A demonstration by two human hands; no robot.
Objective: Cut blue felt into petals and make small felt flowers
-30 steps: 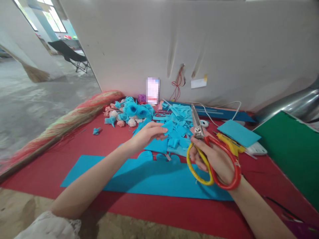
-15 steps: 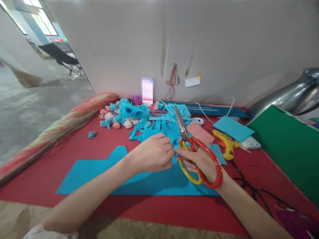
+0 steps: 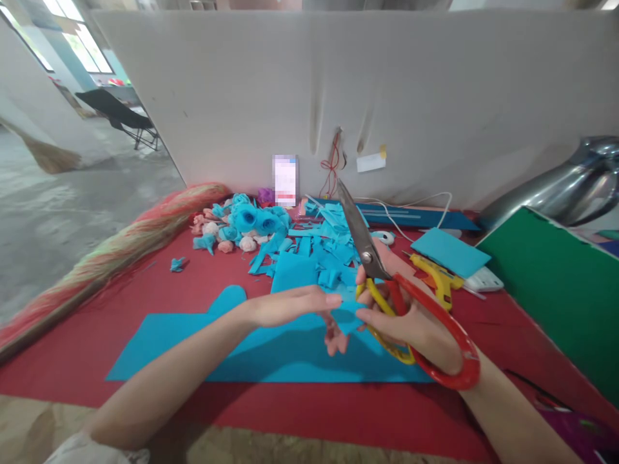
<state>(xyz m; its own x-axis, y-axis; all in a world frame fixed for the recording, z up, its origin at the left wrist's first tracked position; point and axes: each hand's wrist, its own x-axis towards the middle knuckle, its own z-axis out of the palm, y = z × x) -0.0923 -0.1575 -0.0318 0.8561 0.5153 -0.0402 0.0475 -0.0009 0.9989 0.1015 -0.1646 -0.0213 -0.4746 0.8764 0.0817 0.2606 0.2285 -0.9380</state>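
A small piece of blue paper (image 3: 349, 317) is held between my two hands over the table. My left hand (image 3: 302, 306) pinches its left edge with thumb and finger, the other fingers hanging loosely below. On the other side, the fingertips of my right hand (image 3: 411, 325) touch the piece's right edge. Large scissors (image 3: 366, 256) with one red and one yellow handle loop hang on that same hand, blades closed and pointing up and away. Beneath both hands lies a long blue sheet (image 3: 178, 341), with a rounded blue piece (image 3: 231, 300) at its far edge.
Blue scraps (image 3: 333, 248) are heaped behind my hands, next to rolled paper flowers (image 3: 246, 219). A yellow glue gun (image 3: 438, 277) and blue sheets (image 3: 451, 251) lie at right by a green board (image 3: 556, 283). A phone (image 3: 285, 180) leans on the wall. A fringed bundle (image 3: 120, 245) borders the left.
My left hand has unfolded from a closed fist to a pinch, and the small blue piece now shows spread between the hands. The scissors and right hand have come nearer and rightward.
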